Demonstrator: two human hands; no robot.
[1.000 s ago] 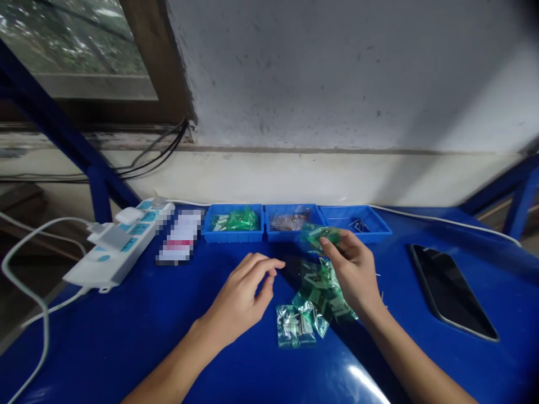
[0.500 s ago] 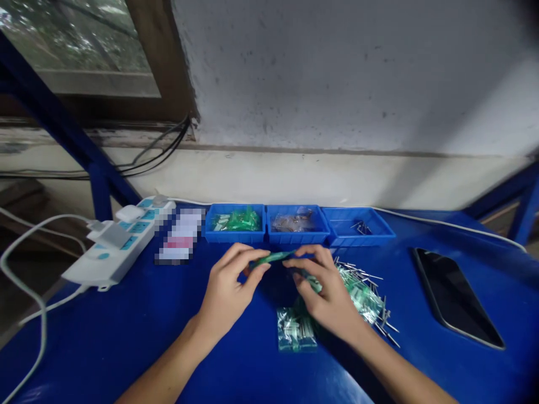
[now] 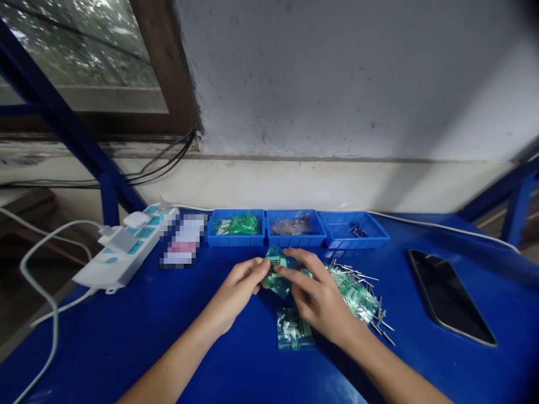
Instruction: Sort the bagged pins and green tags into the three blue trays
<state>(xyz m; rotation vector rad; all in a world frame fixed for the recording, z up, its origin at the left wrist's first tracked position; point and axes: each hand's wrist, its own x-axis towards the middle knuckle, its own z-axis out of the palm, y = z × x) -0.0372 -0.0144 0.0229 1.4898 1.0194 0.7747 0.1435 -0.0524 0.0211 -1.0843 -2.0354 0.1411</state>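
Observation:
My left hand (image 3: pixel 243 283) pinches a small green see-through plastic packet (image 3: pixel 278 285) at its left edge, above the blue table. Pale and metallic pieces show inside it. My right hand (image 3: pixel 318 292) has its index and middle fingers stretched apart across the packet's face; the thumb is hidden. Another green packet (image 3: pixel 295 330) lies flat on the table below, with several light and metal pieces inside. Beside my right hand, more green packets (image 3: pixel 362 300) rest on a scattered pile of thin metal pins (image 3: pixel 382 324), partly covered by the hand.
Against the wall stand three blue bins: one with green packets (image 3: pixel 236 240), one with clear packets (image 3: pixel 295 241), one with a few metal pins (image 3: pixel 356 243). A white power strip (image 3: pixel 120 258) with cables and a blurred paper (image 3: pixel 184 241) lie left, a black phone (image 3: pixel 450 297) right.
The packet, edge-on before, has turned so its flat face shows. My right fingers have moved left onto it, and my left hand has dropped slightly. The view has shifted a little.

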